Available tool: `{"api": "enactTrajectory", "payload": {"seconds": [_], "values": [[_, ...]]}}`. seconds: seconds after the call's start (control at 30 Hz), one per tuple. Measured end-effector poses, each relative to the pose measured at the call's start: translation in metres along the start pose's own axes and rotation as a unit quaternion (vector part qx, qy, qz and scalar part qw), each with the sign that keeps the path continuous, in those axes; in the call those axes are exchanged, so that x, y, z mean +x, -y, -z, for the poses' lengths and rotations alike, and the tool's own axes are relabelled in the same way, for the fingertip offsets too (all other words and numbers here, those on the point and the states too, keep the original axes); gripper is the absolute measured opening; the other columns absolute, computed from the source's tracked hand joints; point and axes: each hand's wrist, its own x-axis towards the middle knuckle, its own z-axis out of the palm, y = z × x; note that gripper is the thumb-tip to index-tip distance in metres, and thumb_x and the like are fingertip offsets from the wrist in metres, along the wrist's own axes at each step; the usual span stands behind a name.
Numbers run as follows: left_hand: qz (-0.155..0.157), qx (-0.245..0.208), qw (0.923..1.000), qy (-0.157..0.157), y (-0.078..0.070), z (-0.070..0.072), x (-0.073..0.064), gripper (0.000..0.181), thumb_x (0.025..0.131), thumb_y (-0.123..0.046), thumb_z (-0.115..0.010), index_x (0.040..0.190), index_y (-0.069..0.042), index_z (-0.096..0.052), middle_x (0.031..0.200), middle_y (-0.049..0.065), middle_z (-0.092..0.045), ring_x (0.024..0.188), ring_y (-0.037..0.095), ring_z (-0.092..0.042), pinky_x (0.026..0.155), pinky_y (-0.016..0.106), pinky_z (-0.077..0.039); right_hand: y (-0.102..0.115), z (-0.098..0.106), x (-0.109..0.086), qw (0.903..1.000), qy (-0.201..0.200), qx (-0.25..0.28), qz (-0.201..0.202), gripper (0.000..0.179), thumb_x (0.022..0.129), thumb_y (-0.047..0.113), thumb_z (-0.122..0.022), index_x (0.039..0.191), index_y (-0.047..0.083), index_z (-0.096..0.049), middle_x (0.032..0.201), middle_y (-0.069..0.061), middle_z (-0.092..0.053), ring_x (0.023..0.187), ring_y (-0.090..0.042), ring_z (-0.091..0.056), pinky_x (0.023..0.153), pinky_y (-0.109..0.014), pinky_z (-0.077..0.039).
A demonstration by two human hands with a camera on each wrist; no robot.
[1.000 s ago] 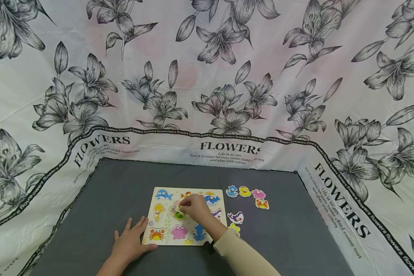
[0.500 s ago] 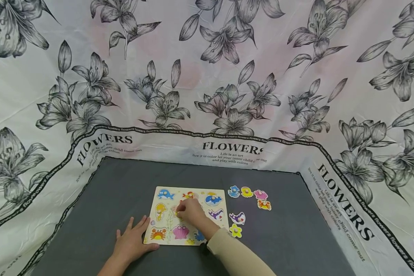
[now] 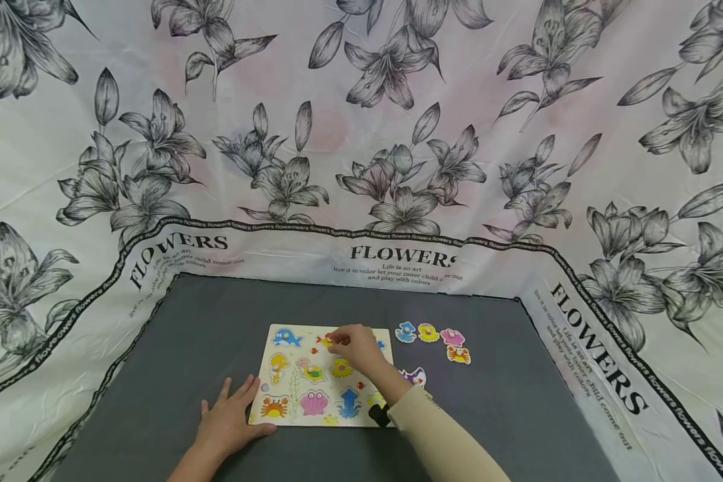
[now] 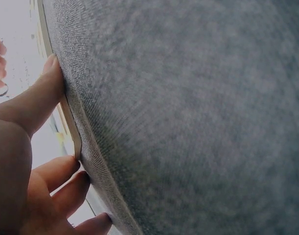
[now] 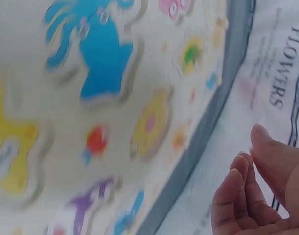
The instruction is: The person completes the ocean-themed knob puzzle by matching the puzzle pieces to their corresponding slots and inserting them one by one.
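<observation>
A pale puzzle board (image 3: 301, 418) with colourful sea-animal shapes lies on the grey cloth. My left hand (image 3: 231, 415) rests at its lower left corner, fingers spread along the left side and thumb against the near edge. Over the board's upper middle hovers my right hand (image 3: 358, 348), thumb and fingertips close together, with no piece visible between them. Its fingers (image 5: 227, 188) appear loosely curled in the right wrist view. A turtle (image 3: 313, 373) shows at the board's middle, left of a yellow round fish (image 3: 341, 367). The right hand and forearm hide part of the board's right side.
Loose pieces lie right of the board: a blue one (image 3: 406, 332), a yellow one (image 3: 428, 333), a pink one (image 3: 452, 337), a crab (image 3: 458, 354) and a purple-and-white dolphin (image 3: 418, 377), partly covered by the arm. A flower-printed curtain (image 3: 301, 268) borders the table.
My right hand has left the turtle and moved up and to the right, uncovering it and the yellow fish. The left hand has stayed at the corner.
</observation>
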Motion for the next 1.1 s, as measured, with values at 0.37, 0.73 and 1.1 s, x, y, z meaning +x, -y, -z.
{"api": "enactTrajectory", "payload": {"seconds": [0.37,0.73,1.1], "values": [[0.000,0.013,0.9999,0.006,0.005,-0.003,0.004,0.119,0.061,-0.074,-0.080,0.154,-0.010,-0.043,0.160,0.015,-0.038,0.149,0.055,-0.017,0.103,0.087,-0.011,-0.040,0.050,-0.023,0.9975,-0.070,-0.002,-0.005,0.023,0.091,0.016,-0.077,0.111,0.007,-0.077,0.097,-0.004,-0.073,0.087,-0.018,-0.067,0.069,-0.032,-0.056],[0.002,0.013,0.9998,0.014,0.002,-0.004,0.005,0.119,0.061,-0.073,-0.081,0.154,-0.010,-0.044,0.160,0.016,-0.038,0.149,0.055,-0.016,0.103,0.087,-0.011,-0.097,0.099,-0.026,0.9876,-0.147,-0.018,-0.051,0.021,0.089,0.012,-0.078,0.109,0.005,-0.078,0.095,-0.006,-0.075,0.085,-0.020,-0.070,0.069,-0.036,-0.058],[-0.002,0.008,1.0000,0.004,0.005,-0.005,0.005,0.118,0.061,-0.071,-0.083,0.154,-0.010,-0.044,0.160,0.016,-0.039,0.149,0.055,-0.018,0.103,0.087,-0.011,-0.148,0.125,-0.014,0.9745,-0.170,-0.057,-0.135,0.021,0.093,0.012,-0.075,0.111,0.003,-0.077,0.105,-0.014,-0.075,0.096,-0.029,-0.069,0.082,-0.045,-0.058]]}}
